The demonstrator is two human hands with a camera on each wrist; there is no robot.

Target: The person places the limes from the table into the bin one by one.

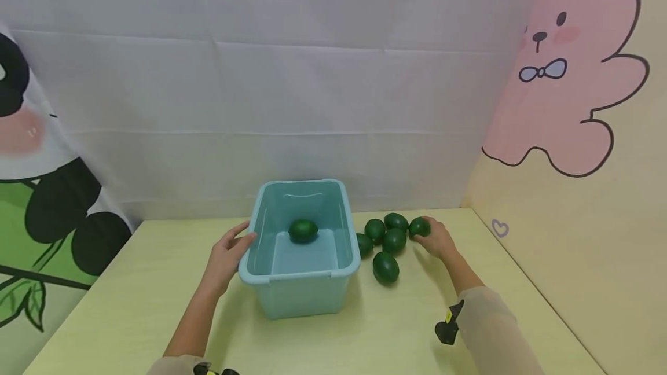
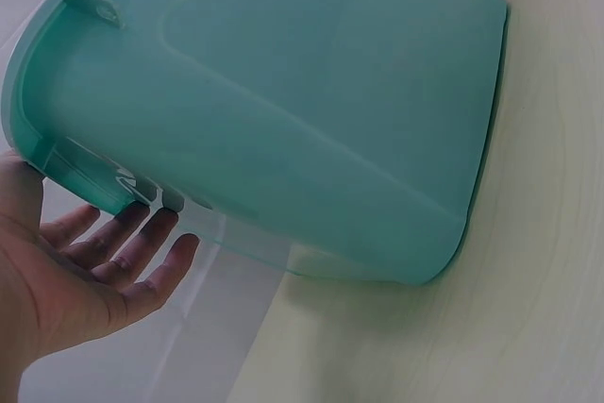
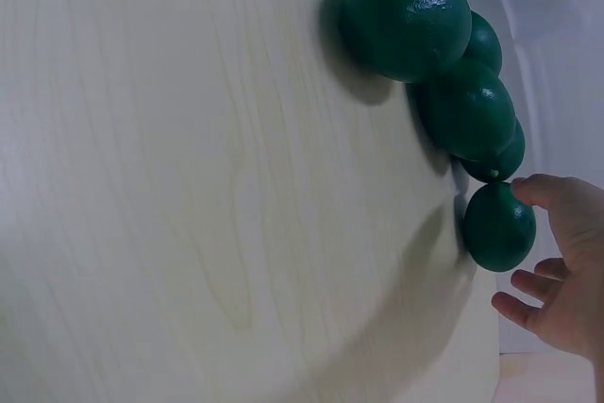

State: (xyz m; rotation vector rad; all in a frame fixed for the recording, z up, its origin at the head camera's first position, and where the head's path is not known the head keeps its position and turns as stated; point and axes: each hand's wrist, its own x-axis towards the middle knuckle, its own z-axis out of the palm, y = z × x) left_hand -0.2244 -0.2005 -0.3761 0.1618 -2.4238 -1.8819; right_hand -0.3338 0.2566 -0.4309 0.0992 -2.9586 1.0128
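Observation:
A light teal plastic bin (image 1: 299, 295) stands in front of me with one dark green lime (image 1: 303, 231) inside. At its left rim my left hand (image 1: 227, 255) holds on, fingers against the outside in the left wrist view. To the right of the bin lie several glossy limes (image 1: 385, 268), grouped close together on the table. My right hand (image 1: 438, 241) is around the rightmost lime (image 3: 499, 226); the thumb touches it, while the other fingers appear spaced off it in the right wrist view.
The pale wood-grain table (image 1: 406, 323) meets a white cloth backdrop (image 1: 292, 91) behind the bin. On the right is a cream wall (image 1: 589, 236) with a pink bear picture (image 1: 568, 103). A panda picture (image 1: 57, 201) covers the left side.

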